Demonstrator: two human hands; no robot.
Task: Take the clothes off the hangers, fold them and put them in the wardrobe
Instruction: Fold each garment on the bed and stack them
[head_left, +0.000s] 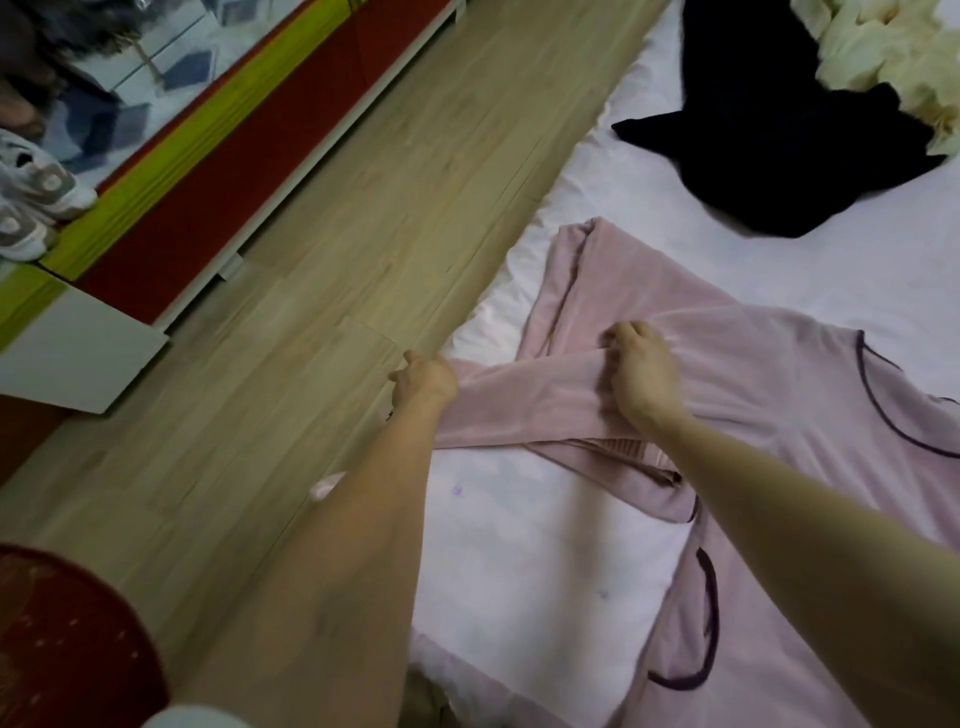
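A pink garment with dark piping (779, 374) lies spread on the white bed (545, 571). One sleeve (524, 400) is stretched out to the left across the bed's edge. My left hand (423, 382) grips the sleeve's cuff end over the bed edge. My right hand (641, 374) presses down on the sleeve near the shoulder, fingers curled into the fabric. No hanger shows.
A black garment (779, 140) and a cream fluffy one (893, 57) lie further up the bed. A wooden floor strip (311, 312) runs beside the bed. Red and green furniture (234, 171) stands left, with white shoes (36, 202).
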